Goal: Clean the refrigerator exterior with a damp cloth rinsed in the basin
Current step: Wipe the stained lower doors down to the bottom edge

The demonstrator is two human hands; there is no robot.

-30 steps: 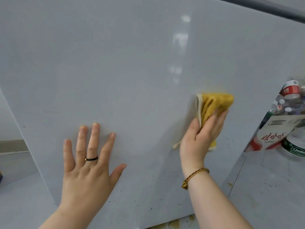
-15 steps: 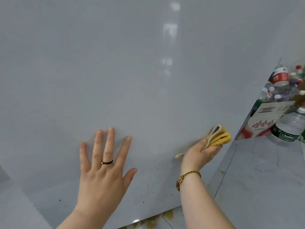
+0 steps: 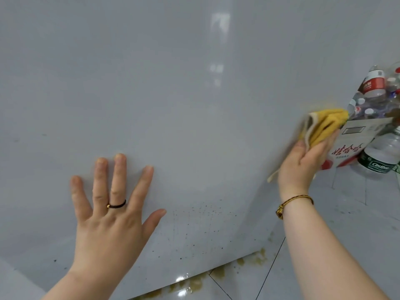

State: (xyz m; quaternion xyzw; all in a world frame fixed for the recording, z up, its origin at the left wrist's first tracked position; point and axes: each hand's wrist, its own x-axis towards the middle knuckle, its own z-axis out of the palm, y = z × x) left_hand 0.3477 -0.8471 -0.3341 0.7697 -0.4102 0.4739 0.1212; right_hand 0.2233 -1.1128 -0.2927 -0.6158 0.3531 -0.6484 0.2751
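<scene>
The grey-white refrigerator side (image 3: 173,94) fills most of the head view, with small dark specks low down near its bottom edge. My left hand (image 3: 112,208) lies flat on it with fingers spread, a dark ring on one finger. My right hand (image 3: 303,165) presses a folded yellow cloth (image 3: 324,126) with a pale hem against the panel near its right edge; the fingers lie straight over the cloth. No basin is in view.
A white carton with red lettering (image 3: 355,146) and several plastic water bottles (image 3: 376,156) stand on the floor at the right, close to the cloth. Brownish stains (image 3: 249,259) mark the tiled floor along the refrigerator's bottom edge.
My right hand has swept the cloth down and then back up and rightward toward the panel's right edge. My left hand has stayed flat on the panel.
</scene>
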